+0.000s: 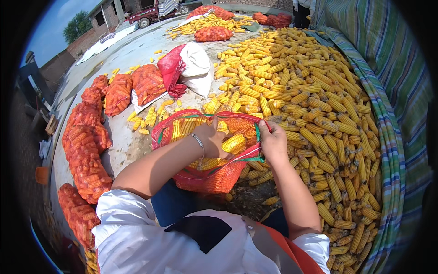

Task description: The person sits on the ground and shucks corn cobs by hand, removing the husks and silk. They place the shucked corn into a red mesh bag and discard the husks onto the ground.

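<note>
In front of me a red mesh bag with green trim stands with its mouth wide, partly filled with yellow corn cobs. My right hand pinches the right side of its rim between thumb and fingers. Over the mouth is my left hand, its back turned up and a bracelet at the wrist. Its index finger points to the far rim and its thumb reaches toward the near side. A corn cob lies right beside that hand; whether the hidden fingers grip anything is unclear.
A large heap of corn cobs spreads along the right against a striped tarp. Filled mesh bags line the left. A white sack lies ahead. Farther off are a red cargo tricycle and a standing person.
</note>
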The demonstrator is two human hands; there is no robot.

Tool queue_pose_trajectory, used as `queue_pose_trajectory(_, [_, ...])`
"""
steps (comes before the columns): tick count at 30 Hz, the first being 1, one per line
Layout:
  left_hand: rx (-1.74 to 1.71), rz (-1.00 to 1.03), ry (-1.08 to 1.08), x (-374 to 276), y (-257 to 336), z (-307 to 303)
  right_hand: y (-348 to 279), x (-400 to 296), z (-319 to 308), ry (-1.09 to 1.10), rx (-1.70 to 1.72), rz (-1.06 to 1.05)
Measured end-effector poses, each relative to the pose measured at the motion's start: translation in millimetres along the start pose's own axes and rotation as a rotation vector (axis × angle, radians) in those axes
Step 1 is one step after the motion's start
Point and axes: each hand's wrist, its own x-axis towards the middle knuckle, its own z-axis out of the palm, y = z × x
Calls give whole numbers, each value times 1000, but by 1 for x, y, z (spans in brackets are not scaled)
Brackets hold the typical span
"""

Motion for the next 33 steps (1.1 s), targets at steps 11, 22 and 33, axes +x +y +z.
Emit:
queue_pose_trajectory(11, [-18,-32,-84,22,-28,6,-20,-12,4,-102,31,78])
queue_pose_trajectory(22, [55,381,704,61,-15,99,-12,-20,17,-43,202,117])
queue_pose_trajectory(33, [-180,384,708,-47,-41,33,-3,-40,-57,-327,424,413])
